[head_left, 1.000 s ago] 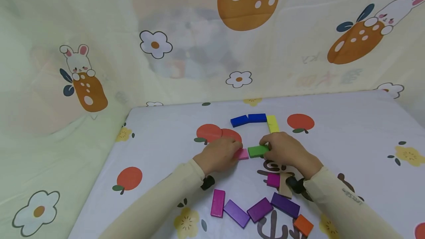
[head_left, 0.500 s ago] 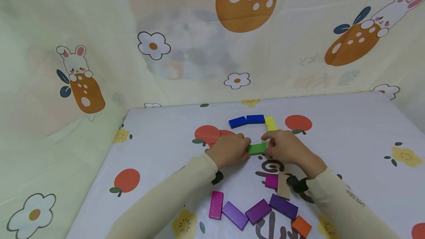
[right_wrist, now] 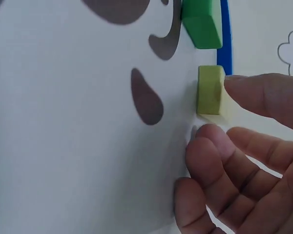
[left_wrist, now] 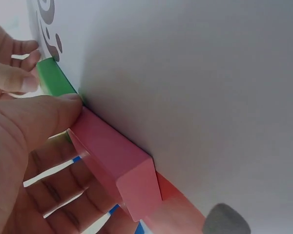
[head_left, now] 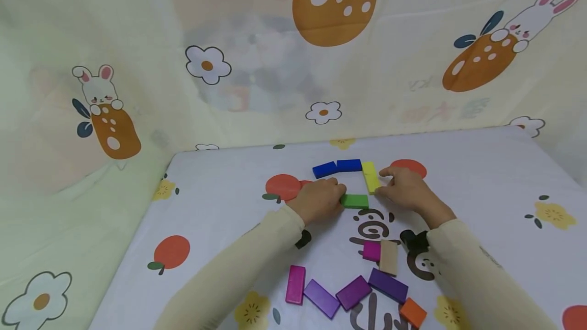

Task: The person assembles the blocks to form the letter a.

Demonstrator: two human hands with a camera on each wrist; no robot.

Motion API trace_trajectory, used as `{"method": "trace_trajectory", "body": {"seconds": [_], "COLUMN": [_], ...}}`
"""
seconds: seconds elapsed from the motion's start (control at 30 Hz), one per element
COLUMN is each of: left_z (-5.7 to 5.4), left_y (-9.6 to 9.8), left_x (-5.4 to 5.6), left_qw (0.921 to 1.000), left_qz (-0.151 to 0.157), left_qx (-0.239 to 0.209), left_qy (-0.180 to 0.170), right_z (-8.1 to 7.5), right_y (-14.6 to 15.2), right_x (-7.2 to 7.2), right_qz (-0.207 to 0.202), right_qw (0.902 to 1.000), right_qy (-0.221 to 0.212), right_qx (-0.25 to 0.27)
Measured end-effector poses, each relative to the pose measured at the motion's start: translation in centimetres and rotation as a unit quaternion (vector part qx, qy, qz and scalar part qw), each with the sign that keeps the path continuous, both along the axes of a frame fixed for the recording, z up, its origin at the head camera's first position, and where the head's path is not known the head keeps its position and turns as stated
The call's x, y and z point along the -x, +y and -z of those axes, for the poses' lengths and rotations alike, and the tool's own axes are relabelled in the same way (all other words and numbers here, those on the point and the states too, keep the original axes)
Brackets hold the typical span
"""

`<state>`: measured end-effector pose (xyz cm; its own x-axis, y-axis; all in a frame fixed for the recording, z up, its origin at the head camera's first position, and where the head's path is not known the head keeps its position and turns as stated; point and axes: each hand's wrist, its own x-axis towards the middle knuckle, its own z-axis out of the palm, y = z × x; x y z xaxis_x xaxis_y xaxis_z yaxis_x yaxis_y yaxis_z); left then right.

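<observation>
My left hand (head_left: 319,198) pinches a pink wooden block (left_wrist: 115,141) between its thumb and fingers, right where it meets the green block (left_wrist: 54,78); the hand hides the pink block in the head view. My right hand (head_left: 405,190) lies beside the yellow block (head_left: 370,178), its thumb at the block's near end and the other fingers loosely bent alongside. The green block (head_left: 355,201) lies flat just left of the yellow one's near end, with a small gap. Two blue blocks (head_left: 349,165) continue from the yellow block's far end toward the left.
Nearer the body lie a magenta block (head_left: 295,284), a lilac block (head_left: 322,298), a purple block (head_left: 353,293), a dark violet block (head_left: 388,285) and an orange block (head_left: 413,312). A small magenta block (head_left: 371,251) touches a tan block (head_left: 388,257). A printed cloth (head_left: 220,182) covers the table.
The right hand has let go of the green block and moved right, to the yellow block's outer side. The left hand has moved right along the pink block to the green block's end.
</observation>
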<state>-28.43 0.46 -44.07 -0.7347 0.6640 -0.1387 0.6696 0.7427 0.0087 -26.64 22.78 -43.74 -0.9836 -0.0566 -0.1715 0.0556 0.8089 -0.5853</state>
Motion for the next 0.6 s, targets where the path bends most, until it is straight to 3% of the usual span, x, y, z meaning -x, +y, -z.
{"method": "trace_trajectory", "body": {"seconds": [0.6], "left_z": [0.05], "left_y": [0.55], "left_x": [0.14], "left_qw": [0.9995], "left_qz": [-0.011], "left_qx": [-0.021], "left_qy": [-0.021], "right_z": [0.89], "right_y": [0.70], "right_x": [0.51], "right_qz": [0.013], "right_qw": [0.9987], "right_qy": [-0.037], "right_qx": [0.034]}}
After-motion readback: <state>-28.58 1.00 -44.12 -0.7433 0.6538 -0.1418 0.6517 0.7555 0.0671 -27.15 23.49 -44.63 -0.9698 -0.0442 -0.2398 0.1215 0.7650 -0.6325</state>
